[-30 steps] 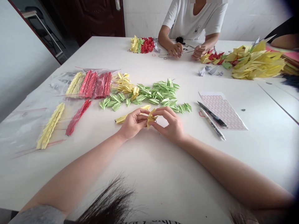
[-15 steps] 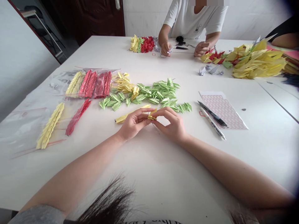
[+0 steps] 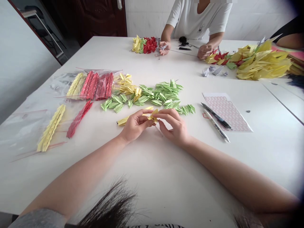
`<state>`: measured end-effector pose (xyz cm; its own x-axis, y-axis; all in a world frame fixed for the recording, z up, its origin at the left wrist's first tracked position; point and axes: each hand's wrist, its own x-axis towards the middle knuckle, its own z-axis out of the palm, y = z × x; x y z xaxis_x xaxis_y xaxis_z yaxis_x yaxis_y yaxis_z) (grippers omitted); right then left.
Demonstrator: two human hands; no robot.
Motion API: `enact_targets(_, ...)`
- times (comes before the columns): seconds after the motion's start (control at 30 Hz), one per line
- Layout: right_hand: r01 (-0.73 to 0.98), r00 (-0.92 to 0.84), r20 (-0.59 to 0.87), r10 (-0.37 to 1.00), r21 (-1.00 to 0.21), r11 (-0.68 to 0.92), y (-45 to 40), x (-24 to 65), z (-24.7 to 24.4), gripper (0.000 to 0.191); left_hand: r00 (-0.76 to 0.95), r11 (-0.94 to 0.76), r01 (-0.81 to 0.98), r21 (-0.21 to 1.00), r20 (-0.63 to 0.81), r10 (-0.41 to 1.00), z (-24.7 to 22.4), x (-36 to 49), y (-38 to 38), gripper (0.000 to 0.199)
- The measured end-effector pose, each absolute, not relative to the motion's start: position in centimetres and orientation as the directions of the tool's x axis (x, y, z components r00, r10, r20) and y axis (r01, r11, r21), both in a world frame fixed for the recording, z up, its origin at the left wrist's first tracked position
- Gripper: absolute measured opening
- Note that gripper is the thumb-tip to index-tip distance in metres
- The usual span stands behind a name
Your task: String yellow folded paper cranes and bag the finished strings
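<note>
Between my two hands, over the near middle of the table, is a small yellow origami crane (image 3: 154,116) with its paper wings now spread. My left hand (image 3: 135,126) pinches its lower left side between thumb and fingers. From the right, the fingers of my right hand (image 3: 175,126) close on its upper edge, thumb beneath. Behind my left hand lies a yellow strip of stacked folded paper (image 3: 123,121), partly covered by that hand. Just beyond my fingers spreads a string of green origami cranes (image 3: 163,95), with yellow folded cranes (image 3: 124,85) at its left.
At left, clear plastic bags hold red bundles (image 3: 97,85); a yellow bundle (image 3: 51,128) and red bundle (image 3: 79,119) lie nearer. Pens (image 3: 217,126) rest on a red-bordered label sheet (image 3: 234,110). Across the table, a person in white (image 3: 199,22) handles grey cranes on thread; yellow cranes (image 3: 261,61) lie right.
The yellow crane has opened out between my fingers, and my right fingers have shifted slightly on it. Across the table, the person's hand on the left has turned palm up, drawing thread across.
</note>
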<state>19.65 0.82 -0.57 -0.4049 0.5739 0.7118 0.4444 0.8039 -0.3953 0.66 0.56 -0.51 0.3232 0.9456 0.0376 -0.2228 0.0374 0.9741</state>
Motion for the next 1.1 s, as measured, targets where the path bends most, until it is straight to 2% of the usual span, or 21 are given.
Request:
enact_targets(0.23, 0.374, -0.372, 0.606, 0.703, -0.595, 0.711, 0.8, 20.1, -0.5, 0.04, 0.332, 0.075, -0.209, 0.975, -0.001, 0.943, -0.3, 0.6, 0.5, 0.058)
enact_targets(0.47, 0.399, -0.346, 0.559, 0.753, -0.639, 0.658, 1.3, 20.0, -1.1, 0.038, 0.352, 0.064, -0.184, 0.981, 0.005, 0.936, -0.1, 0.6, 0.3, 0.077)
enact_targets(0.67, 0.381, -0.332, 0.546, 0.769, -0.668, 0.639, 1.4, 20.1, -1.2, 0.032, 0.342, 0.075, -0.178, 0.981, -0.01, 0.94, 0.0, 0.5, 0.3, 0.061)
enact_targets(0.9, 0.367, -0.369, 0.521, 0.77, -0.679, 0.636, 1.2, 19.9, -0.2, 0.017, 0.352, 0.063, -0.218, 0.974, 0.018, 0.936, -0.3, 0.6, 0.5, 0.054)
enact_targets(1.1, 0.412, -0.301, 0.545, 0.782, -0.665, 0.622, 1.1, 19.4, -0.4, 0.004, 0.334, 0.046, -0.146, 0.988, 0.006, 0.943, -0.5, 0.5, 0.4, 0.034)
